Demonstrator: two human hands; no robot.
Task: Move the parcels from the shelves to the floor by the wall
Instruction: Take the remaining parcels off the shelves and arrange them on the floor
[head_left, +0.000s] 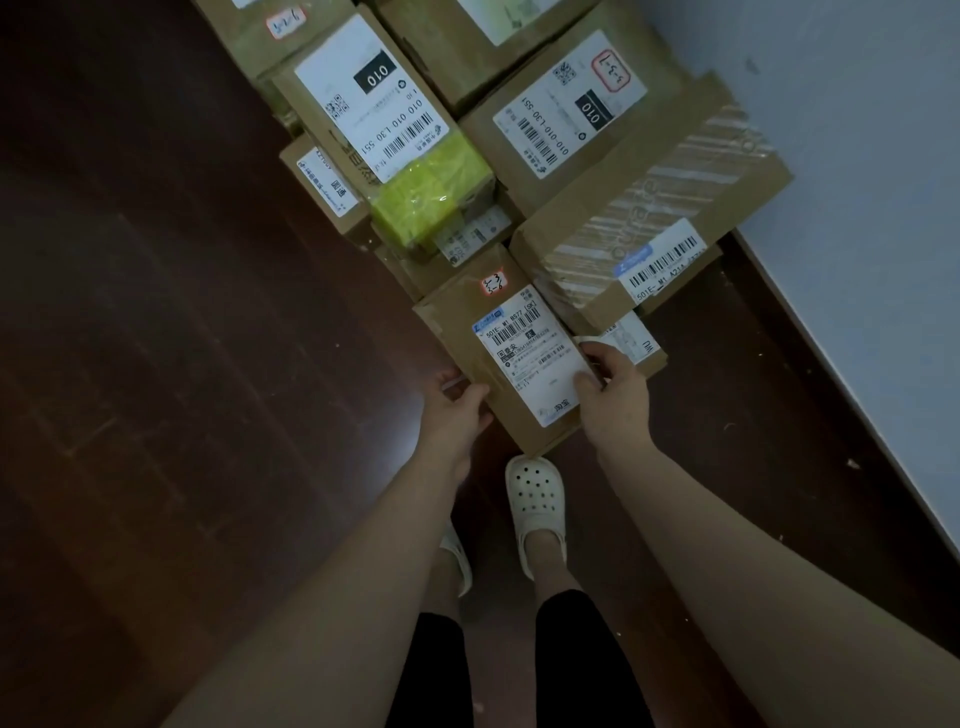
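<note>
A head-worn view looks straight down at a dark brown wooden floor (156, 322) beside a pale wall (857, 156). A person holds a small brown cardboard parcel with a white shipping label (452, 327) between both hands. The left hand (457, 410) grips the parcel's left edge, with the thumb on top. The right hand (613, 395) grips the right edge, thumb pressed on the label. This two-sided grip keeps the parcel level, probably so it can be set down flat against its neighbours. Whether the parcel already rests on something or hangs just above it cannot be told.

Beyond the parcel, away from the person, a cluster of brown cardboard boxes (566, 109) lines the floor along the wall, some stacked on others. Just beyond and right of the parcel sits a large brown cardboard box crossed with clear tape stripes (649, 208). Just beyond and left of it lies a package wrapped in yellow-green plastic film (431, 192). A flat brown carton with a white label (636, 338) pokes out at the parcel's right side, close to the right hand's fingers.

Left of the parcel, a wide stretch of bare floor offers room to move. Right of it, only a narrow strip of floor separates the cluster from the wall's foot. A white perforated clog (535, 493) stands just short of the parcel's near corner, so room toward the person is tight.
</note>
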